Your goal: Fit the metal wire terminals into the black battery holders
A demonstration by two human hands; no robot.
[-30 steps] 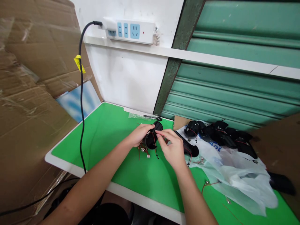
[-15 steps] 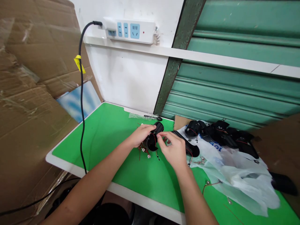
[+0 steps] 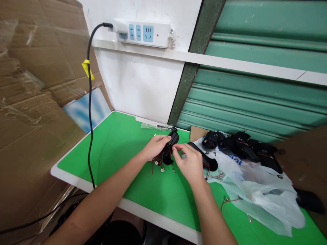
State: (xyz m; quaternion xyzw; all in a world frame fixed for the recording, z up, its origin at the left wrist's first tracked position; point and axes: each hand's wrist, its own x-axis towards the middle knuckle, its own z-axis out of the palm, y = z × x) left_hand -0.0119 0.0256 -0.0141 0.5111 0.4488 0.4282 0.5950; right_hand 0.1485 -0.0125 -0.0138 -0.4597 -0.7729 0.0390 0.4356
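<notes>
My left hand [image 3: 157,147] is closed round a black curved plastic housing [image 3: 168,158], held just above the green table top. At the housing's right edge, the fingertips of my right hand [image 3: 187,157] pinch a thin red wire [image 3: 176,147]. A short wire end with a small tip hangs below the housing. Under my left hand lie several small white parts with red wires [image 3: 158,165], partly hidden. Another black housing [image 3: 204,158] with red wire lies just beyond my right hand.
Several black housings [image 3: 240,144] rest on a crumpled white plastic bag [image 3: 255,190] at the right. Loose wired parts [image 3: 226,200] lie in front of it. A black cable [image 3: 89,102] runs down from the power strip [image 3: 145,34]. Cardboard [image 3: 33,119] stands at the left.
The housing has turned slightly in my left hand, so less of its open inside shows. My right hand stays at its edge with the wire.
</notes>
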